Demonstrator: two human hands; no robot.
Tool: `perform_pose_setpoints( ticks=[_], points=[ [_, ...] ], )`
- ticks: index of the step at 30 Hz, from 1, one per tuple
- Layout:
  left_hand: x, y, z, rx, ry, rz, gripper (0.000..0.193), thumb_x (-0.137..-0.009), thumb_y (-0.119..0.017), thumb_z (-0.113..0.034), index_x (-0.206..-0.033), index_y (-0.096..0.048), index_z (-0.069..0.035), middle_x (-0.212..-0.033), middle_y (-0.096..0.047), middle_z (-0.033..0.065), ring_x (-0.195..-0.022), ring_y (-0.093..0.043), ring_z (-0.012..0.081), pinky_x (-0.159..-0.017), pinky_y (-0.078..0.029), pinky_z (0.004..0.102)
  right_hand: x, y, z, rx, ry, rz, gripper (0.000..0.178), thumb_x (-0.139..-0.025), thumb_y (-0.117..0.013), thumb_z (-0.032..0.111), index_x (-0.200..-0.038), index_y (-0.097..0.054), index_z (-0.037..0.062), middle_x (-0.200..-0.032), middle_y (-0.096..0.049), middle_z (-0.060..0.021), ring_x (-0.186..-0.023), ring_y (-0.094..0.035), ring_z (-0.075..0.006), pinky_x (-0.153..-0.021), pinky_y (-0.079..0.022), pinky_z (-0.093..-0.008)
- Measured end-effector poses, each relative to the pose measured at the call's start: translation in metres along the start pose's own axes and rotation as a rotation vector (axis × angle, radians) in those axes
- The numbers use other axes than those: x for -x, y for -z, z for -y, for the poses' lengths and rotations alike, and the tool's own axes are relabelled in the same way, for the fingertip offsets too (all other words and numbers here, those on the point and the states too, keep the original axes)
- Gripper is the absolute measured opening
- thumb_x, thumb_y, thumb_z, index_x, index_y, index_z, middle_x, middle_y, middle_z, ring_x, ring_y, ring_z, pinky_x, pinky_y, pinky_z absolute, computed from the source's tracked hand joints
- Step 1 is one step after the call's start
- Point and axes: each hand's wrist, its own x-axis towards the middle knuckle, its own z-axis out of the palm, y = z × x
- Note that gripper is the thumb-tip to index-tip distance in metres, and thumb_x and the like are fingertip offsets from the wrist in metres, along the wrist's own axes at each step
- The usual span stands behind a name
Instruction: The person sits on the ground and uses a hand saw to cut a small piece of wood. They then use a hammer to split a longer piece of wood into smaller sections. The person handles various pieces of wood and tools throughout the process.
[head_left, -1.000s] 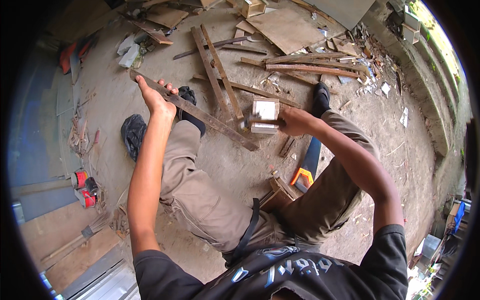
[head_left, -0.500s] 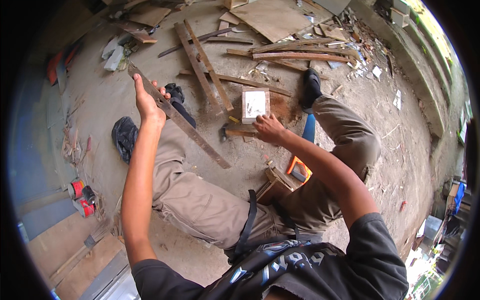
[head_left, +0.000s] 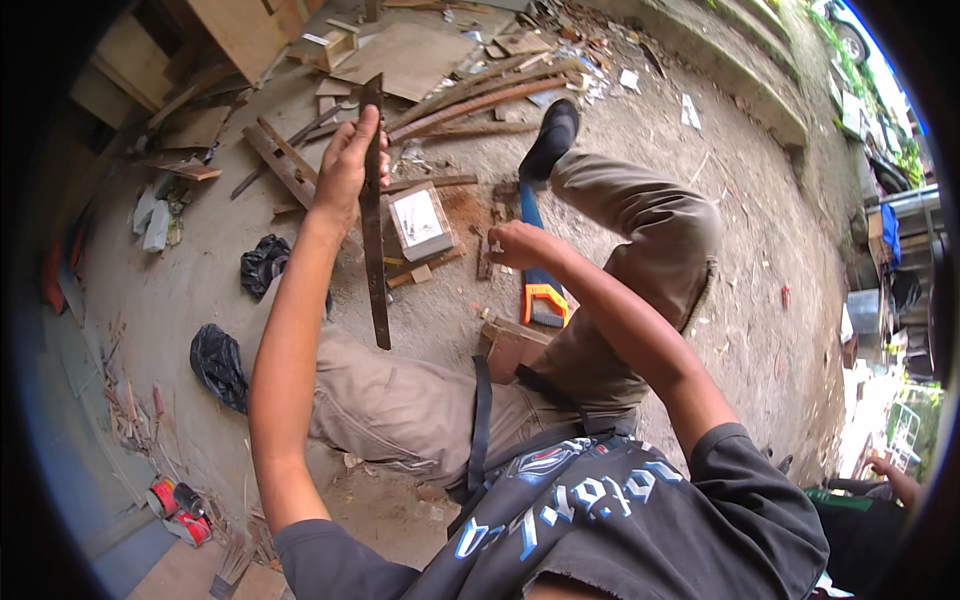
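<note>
My left hand (head_left: 352, 165) is raised and wrapped around the upper part of a long, narrow, dark wooden strip (head_left: 374, 250), which stands nearly upright in the view. My right hand (head_left: 525, 246) is lower, its fingers curled in toward the thumb beside a small worn piece of wood (head_left: 486, 256); whether the fingertips grip anything is hidden. Left of that hand, a wooden block with a white top (head_left: 420, 218) lies on other wood pieces. A handsaw (head_left: 545, 303) with a blue blade and orange-and-black handle rests on the floor between the right hand and my leg.
A brown wooden box-like piece (head_left: 513, 348) is between my thighs. Old wood strips (head_left: 480, 105) and a board (head_left: 405, 60) lie ahead among scraps. Black plastic (head_left: 218, 365) and red-rimmed rolls (head_left: 180, 505) are at left. A person (head_left: 865, 520) is at lower right.
The view has turned. My left hand has swung the wooden strip from a slant to nearly upright. My right hand has moved off the white-topped block, which now sits tilted.
</note>
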Motion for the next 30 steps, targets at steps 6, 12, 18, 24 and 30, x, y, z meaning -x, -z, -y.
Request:
perform_pose_setpoints(
  ticks=[6,12,18,24,30],
  points=[
    [0.002,-0.047,0.129,-0.168,0.206,-0.008,0.054,-0.085,-0.062,-0.063,-0.086,-0.053,-0.01,-0.067,-0.051,-0.0008,-0.052,-0.051,0.0077,-0.045,-0.045,0.0217,0.01,-0.068,-0.063,-0.219,-0.309,-0.119,0.024,-0.085,-0.063,0.02,-0.094,-0.068,-0.0024,-0.094,-0.068,-0.0264,-0.097,-0.065,-0.0413,-0.082,-0.053,-0.0474],
    [0.018,-0.07,0.272,-0.085,0.346,-0.097,0.051,-0.083,-0.073,-0.051,-0.086,-0.058,-0.003,-0.068,-0.058,0.002,-0.051,-0.053,0.0082,-0.043,-0.043,0.0236,0.027,-0.186,-0.089,-0.317,-0.767,0.348,0.033,-0.083,-0.06,0.016,-0.111,-0.068,0.0021,-0.119,-0.064,-0.0237,-0.109,-0.064,-0.0361,-0.086,-0.054,-0.0453],
    [0.029,-0.07,0.307,-0.052,0.443,-0.064,0.045,-0.088,-0.068,-0.049,-0.085,-0.06,-0.004,-0.071,-0.061,0.0039,-0.054,-0.056,0.0087,-0.045,-0.045,0.0235,0.01,-0.224,-0.05,-0.367,-1.297,0.148,0.037,-0.093,-0.052,0.027,-0.119,-0.065,0.004,-0.128,-0.056,-0.0197,-0.114,-0.059,-0.0359,-0.092,-0.046,-0.0478],
    [0.014,-0.049,0.3,-0.159,0.435,0.031,0.042,-0.093,-0.061,-0.047,-0.097,-0.066,-0.006,-0.079,-0.065,0.0013,-0.062,-0.059,0.0073,-0.051,-0.049,0.0229,0.016,-0.229,-0.069,-0.353,-1.295,0.065,0.034,-0.099,-0.044,0.026,-0.114,-0.067,0.0058,-0.121,-0.062,-0.0171,-0.111,-0.061,-0.0332,-0.092,-0.045,-0.0482],
    [-0.024,-0.035,0.296,-0.946,0.027,-0.003,0.064,-0.098,-0.045,-0.055,-0.133,-0.052,-0.002,-0.107,-0.064,0.0205,-0.069,-0.066,0.0213,-0.067,-0.056,0.033,0.028,-0.231,-0.061,-0.26,-0.992,-0.086,0.045,-0.08,-0.073,0.039,-0.103,-0.066,0.0004,-0.107,-0.068,-0.0193,-0.102,-0.064,-0.0389,-0.082,-0.047,-0.0555]
  ],
)
